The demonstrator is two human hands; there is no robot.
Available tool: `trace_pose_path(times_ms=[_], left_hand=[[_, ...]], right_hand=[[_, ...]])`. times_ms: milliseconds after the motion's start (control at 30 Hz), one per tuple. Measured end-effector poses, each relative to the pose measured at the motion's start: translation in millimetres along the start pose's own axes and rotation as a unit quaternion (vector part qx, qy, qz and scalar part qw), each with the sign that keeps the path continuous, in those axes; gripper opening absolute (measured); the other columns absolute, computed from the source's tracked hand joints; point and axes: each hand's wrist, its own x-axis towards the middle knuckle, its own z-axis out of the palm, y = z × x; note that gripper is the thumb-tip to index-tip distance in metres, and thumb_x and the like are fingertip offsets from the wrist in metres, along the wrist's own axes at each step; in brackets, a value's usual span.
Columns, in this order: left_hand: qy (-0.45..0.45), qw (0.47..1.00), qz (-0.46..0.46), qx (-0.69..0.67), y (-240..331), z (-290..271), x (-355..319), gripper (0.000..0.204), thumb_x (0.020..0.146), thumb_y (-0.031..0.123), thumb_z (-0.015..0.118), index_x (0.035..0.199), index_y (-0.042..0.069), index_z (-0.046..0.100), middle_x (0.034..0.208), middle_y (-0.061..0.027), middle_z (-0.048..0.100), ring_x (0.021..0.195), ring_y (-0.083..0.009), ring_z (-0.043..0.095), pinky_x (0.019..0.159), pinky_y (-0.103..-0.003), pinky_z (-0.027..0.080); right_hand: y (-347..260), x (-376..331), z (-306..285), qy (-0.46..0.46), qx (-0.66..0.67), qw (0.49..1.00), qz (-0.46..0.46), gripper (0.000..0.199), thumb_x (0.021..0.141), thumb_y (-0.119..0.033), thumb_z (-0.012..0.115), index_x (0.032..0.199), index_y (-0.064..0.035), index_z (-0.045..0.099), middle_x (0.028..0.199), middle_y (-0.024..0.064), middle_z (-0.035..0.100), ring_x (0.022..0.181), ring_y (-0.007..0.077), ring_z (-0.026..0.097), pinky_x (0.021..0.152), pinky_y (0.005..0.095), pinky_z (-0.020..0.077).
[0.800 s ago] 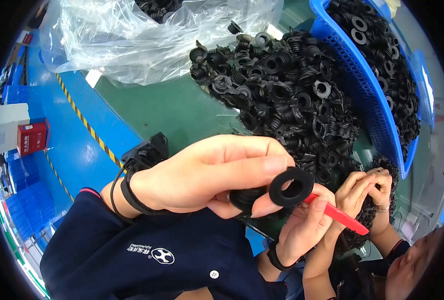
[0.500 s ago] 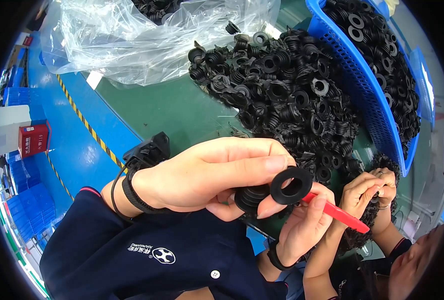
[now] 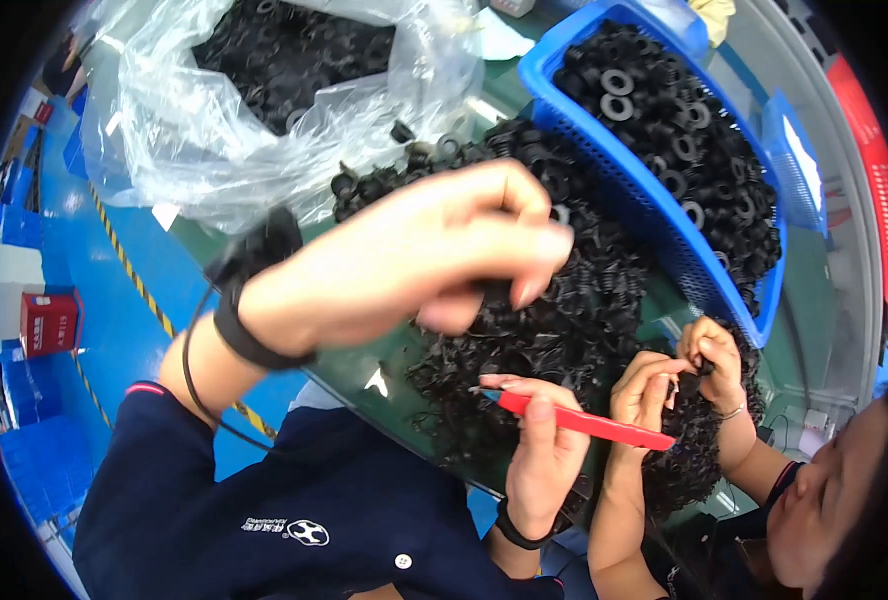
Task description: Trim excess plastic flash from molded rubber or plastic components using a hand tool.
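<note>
My left hand (image 3: 424, 250) is smeared by motion above the pile of black rubber bellows (image 3: 564, 270). Its fingers curl, and I cannot make out whether the dark patch under them is a held part or the pile behind. Lower down, my right hand (image 3: 544, 445) grips a slim red-handled tool (image 3: 604, 428), its narrow tip pointing left. The tool's exact kind is unclear. Black scraps (image 3: 464, 400) lie on the green table beyond the right hand.
A blue perforated basket (image 3: 639, 165) full of black rubber parts stands at the far right. At the far left is a clear plastic bag (image 3: 164, 130) holding more. On the right, a co-worker's hands (image 3: 674, 375) work beside mine, above another dark heap (image 3: 689, 455).
My left hand has moved up and away from my right hand; the bellows it held no longer shows clearly. My right hand has shifted left with the red-handled tool. The view has shifted too.
</note>
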Motion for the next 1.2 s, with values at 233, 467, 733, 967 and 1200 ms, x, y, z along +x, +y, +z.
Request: trace_pose_path(times_ms=[233,467,733,967,1200], left_hand=[[0.155,0.729,0.441,0.500,61.1,3.2,137.6,0.026,0.081,0.027,0.052,0.095,0.005,0.053,0.075,-0.0052,0.056,0.064,-0.0127,0.050,0.058,-0.025,0.040],[0.208,0.467,0.548,0.662,15.6,-0.8,199.4,0.023,0.078,0.028,0.053,0.099,0.019,0.057,0.101,-0.0015,0.048,0.093,-0.0212,0.042,0.076,-0.037,0.033],[0.188,0.436,0.578,0.664,23.7,-7.7,194.1,0.032,0.073,0.036,0.059,0.101,0.021,0.057,0.107,-0.0037,0.049,0.100,-0.0234,0.042,0.081,-0.039,0.032],[0.113,0.603,0.586,0.529,25.1,1.7,113.3,0.032,0.072,0.034,0.060,0.098,0.015,0.057,0.096,-0.0032,0.054,0.092,-0.0215,0.048,0.077,-0.036,0.035],[-0.110,0.881,0.200,0.414,-45.7,1.9,-15.6,0.082,0.061,0.022,0.074,0.127,0.005,0.028,0.114,-0.0110,0.048,0.100,-0.0247,0.050,0.086,-0.033,0.039]], right_hand=[[-11.7,-5.5,0.4,-0.001,-0.019,1.000,-0.009,0.019,0.087,-0.011,0.044,0.090,0.0039,0.055,0.092,0.0168,0.059,0.089,0.0199,0.056,0.080,0.0273,0.0421],[-10.4,-4.5,3.0,-0.001,-0.022,1.000,-0.002,0.020,0.087,-0.012,0.044,0.091,0.0044,0.055,0.092,0.0160,0.059,0.089,0.0199,0.057,0.081,0.0286,0.0423],[-13.4,11.4,-0.9,0.057,-0.020,0.998,-0.028,0.024,0.088,-0.016,0.040,0.087,0.0029,0.054,0.090,0.0167,0.059,0.085,0.0186,0.057,0.077,0.0263,0.0428],[-25.7,23.8,-1.6,0.085,0.178,0.979,-0.044,0.032,0.091,-0.027,0.034,0.096,0.0029,0.045,0.094,0.0215,0.054,0.081,0.0270,0.059,0.069,0.0321,0.0499],[-30.4,28.9,11.9,0.064,0.220,0.973,-0.032,0.028,0.090,-0.031,0.037,0.099,-0.0056,0.045,0.095,0.0105,0.050,0.079,0.0176,0.054,0.068,0.0286,0.0501]])
